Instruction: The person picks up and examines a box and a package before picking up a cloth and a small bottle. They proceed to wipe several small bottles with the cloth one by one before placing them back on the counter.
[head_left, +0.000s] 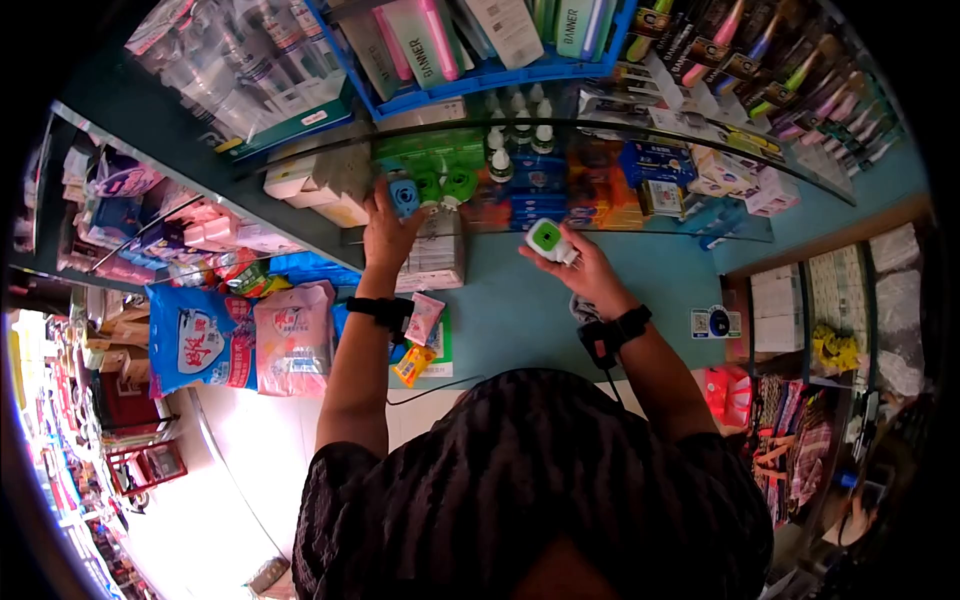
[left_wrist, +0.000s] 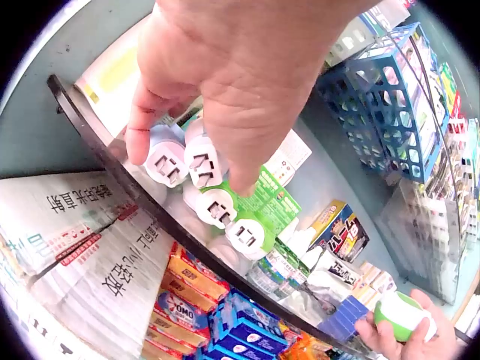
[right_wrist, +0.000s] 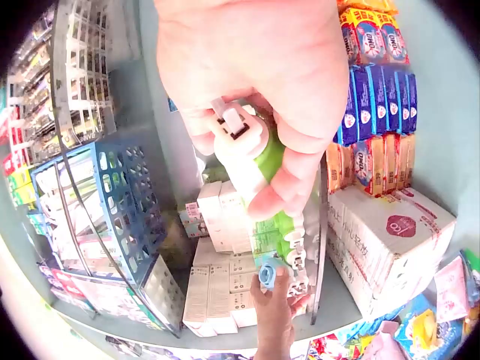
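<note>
My right hand (head_left: pixel 592 272) holds a green-and-white plug-in mosquito repellent heater (head_left: pixel 545 238) over the counter. In the right wrist view its prongs face up between the thumb and fingers. My left hand (head_left: pixel 388 232) is at the shelf, its fingers around a light blue plug-in heater (left_wrist: pixel 166 157), which stands prongs up in the left wrist view. Beside it are more heaters in green and white (left_wrist: pixel 247 236), close together in a row. A green package (left_wrist: pixel 270 202) lies behind them. Part of the blue heater is hidden under the fingers.
A glass shelf edge (head_left: pixel 600 130) runs across in front of the goods. Under it lie blue soap packs (head_left: pixel 540 178) and a white carton (head_left: pixel 435 260). Dropper bottles (head_left: pixel 500 162) stand on the shelf, below a blue basket (head_left: pixel 480 85). Large detergent bags (head_left: pixel 205 340) are at left.
</note>
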